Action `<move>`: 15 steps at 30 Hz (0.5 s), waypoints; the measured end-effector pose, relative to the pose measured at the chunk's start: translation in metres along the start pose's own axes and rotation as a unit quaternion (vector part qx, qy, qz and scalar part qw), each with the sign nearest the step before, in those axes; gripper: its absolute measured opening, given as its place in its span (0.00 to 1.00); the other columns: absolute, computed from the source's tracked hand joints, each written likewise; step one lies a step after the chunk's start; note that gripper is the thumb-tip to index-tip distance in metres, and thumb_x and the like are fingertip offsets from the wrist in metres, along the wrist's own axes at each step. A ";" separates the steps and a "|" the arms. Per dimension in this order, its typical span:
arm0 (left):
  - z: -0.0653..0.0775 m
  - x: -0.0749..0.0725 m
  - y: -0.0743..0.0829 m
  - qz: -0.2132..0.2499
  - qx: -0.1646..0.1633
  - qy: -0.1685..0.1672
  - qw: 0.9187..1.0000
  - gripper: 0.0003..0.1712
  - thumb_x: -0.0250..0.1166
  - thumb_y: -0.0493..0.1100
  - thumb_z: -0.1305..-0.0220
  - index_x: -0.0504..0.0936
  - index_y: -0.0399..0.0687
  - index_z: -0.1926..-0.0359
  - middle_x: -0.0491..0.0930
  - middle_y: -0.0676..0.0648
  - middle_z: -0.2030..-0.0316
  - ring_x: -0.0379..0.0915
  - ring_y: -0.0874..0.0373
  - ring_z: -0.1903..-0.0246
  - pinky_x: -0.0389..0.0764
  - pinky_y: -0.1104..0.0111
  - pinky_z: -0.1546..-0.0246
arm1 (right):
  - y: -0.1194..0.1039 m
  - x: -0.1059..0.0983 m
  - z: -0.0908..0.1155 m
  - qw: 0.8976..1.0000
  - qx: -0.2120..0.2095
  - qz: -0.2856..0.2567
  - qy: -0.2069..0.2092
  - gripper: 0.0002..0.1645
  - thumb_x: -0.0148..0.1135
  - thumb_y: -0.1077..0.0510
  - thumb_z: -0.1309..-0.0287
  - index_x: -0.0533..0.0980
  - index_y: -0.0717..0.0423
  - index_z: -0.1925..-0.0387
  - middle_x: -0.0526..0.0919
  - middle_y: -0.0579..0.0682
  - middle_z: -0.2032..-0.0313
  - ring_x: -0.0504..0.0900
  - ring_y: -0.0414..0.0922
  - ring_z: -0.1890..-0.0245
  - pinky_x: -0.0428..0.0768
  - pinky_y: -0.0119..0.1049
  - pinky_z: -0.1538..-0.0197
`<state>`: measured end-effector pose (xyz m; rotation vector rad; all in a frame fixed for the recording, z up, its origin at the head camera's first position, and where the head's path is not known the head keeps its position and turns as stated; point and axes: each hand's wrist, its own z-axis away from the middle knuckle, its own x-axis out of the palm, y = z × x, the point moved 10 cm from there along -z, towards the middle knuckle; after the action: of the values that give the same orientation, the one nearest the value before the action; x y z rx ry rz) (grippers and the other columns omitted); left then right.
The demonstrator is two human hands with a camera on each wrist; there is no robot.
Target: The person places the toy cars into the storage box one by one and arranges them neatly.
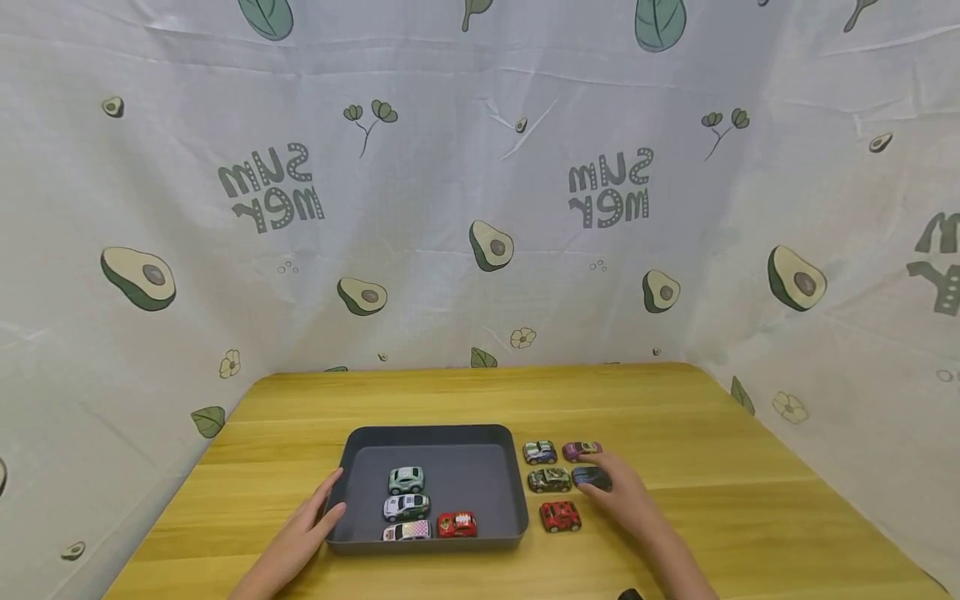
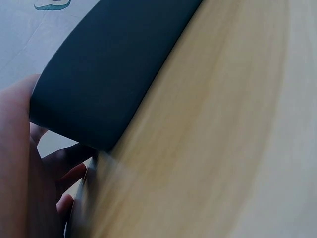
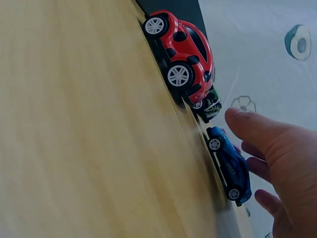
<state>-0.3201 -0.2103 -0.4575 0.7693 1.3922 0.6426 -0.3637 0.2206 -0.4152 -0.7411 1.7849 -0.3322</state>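
Observation:
On the table sits a dark grey tray, its left wall held by my left hand. The thumb crosses the rim, and the fingers lie along the outer side. In the left wrist view, the tray's outer wall rises beside the fingers. My right hand is over a dark blue toy car, thumb and fingers spread around it. In the right wrist view a gap shows between the thumb and that blue car. A red black-spotted toy car stands nearer the front.
Inside the tray are a mint green car, a white car, a pink-checked car and a red car. Right of the tray stand a white-green car, a purple car and a camouflage car.

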 end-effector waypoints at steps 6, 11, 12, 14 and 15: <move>0.002 0.000 0.000 0.006 0.002 0.000 1.000 0.36 0.46 0.59 0.33 0.49 0.52 0.30 0.49 0.33 0.32 0.50 0.35 0.35 0.60 0.43 0.41 | 0.005 0.003 0.003 1.000 0.016 0.002 -0.015 0.26 0.65 0.59 0.52 0.73 0.62 0.49 0.75 0.64 0.48 0.71 0.63 0.46 0.67 0.59 0.43; 0.002 -0.001 0.001 0.004 -0.002 0.002 1.000 0.36 0.46 0.59 0.34 0.49 0.52 0.30 0.49 0.33 0.32 0.50 0.35 0.35 0.59 0.42 0.42 | 0.011 0.007 0.002 0.999 0.029 0.011 -0.024 0.24 0.63 0.60 0.51 0.74 0.61 0.50 0.75 0.64 0.48 0.70 0.63 0.45 0.64 0.59 0.41; 0.002 -0.001 0.000 0.003 -0.003 0.002 1.000 0.36 0.46 0.60 0.34 0.49 0.53 0.30 0.49 0.33 0.32 0.50 0.35 0.35 0.60 0.42 0.42 | 0.012 0.007 0.002 0.999 0.030 0.016 -0.026 0.23 0.63 0.61 0.50 0.74 0.61 0.50 0.75 0.64 0.49 0.70 0.63 0.45 0.65 0.59 0.42; 0.001 0.000 0.000 0.002 -0.002 0.002 1.000 0.36 0.46 0.60 0.34 0.49 0.53 0.30 0.49 0.33 0.32 0.50 0.35 0.35 0.60 0.42 0.42 | 0.014 0.009 0.002 0.999 0.035 0.020 -0.031 0.23 0.63 0.61 0.50 0.74 0.62 0.50 0.75 0.65 0.49 0.70 0.63 0.46 0.65 0.58 0.42; 0.001 0.000 0.000 0.002 -0.001 0.002 1.000 0.36 0.46 0.60 0.34 0.49 0.54 0.30 0.49 0.33 0.32 0.50 0.35 0.35 0.60 0.42 0.42 | 0.016 0.009 0.003 0.998 0.039 0.022 -0.033 0.23 0.63 0.61 0.50 0.74 0.62 0.50 0.75 0.66 0.49 0.70 0.63 0.46 0.65 0.58 0.42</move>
<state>-0.3190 -0.2106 -0.4572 0.7690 1.3942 0.6490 -0.3680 0.2271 -0.4318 -0.6503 1.7131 -0.3415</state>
